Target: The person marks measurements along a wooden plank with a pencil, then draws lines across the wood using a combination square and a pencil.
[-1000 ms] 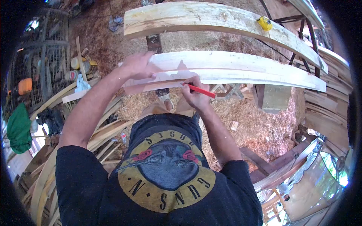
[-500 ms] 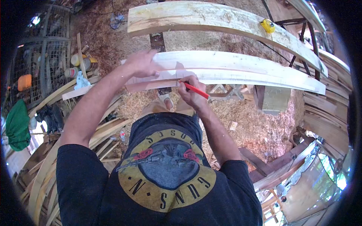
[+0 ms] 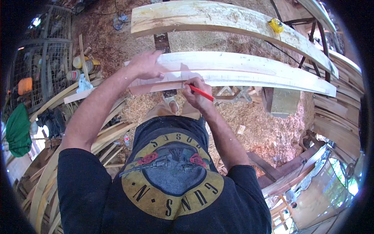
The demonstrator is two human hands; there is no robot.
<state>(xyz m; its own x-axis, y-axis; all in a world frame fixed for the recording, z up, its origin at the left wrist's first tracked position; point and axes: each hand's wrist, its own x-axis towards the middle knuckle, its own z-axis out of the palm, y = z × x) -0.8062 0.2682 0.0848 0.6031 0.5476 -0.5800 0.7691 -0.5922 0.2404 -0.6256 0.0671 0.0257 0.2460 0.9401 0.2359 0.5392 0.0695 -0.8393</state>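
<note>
Green cloth (image 3: 18,130) hangs at the left margin, with an orange container (image 3: 25,85) beyond it and, farther right, a group of jars (image 3: 80,63) beside a light blue rag (image 3: 83,83). Long curved wooden strips (image 3: 48,175) lie at the near left. The left hand (image 3: 146,65) rests across the left part of the pale board (image 3: 233,70), its thumb spread from the other fingers and directed right over the board's face; the fingers reach toward the far edge, and whether they press together cannot be told. Right of this thumb, the right hand (image 3: 196,93) pinches a red pencil (image 3: 201,92) between thumb and fingers. The pencil slants, its left end by the near edge of the board, its body crossing the fingers, and its other end projecting on the right of the hand. The board thus lies under the left hand and just beyond the right fingers; small tick marks run along its near part. Parallel to it on the far side lies a thicker plank (image 3: 218,19), bearing a yellow tape measure (image 3: 276,25) toward its right end. A wooden block (image 3: 285,102) stands below the board's right portion, above wood shavings (image 3: 265,130); stacked boards (image 3: 337,113) occupy the right.
</note>
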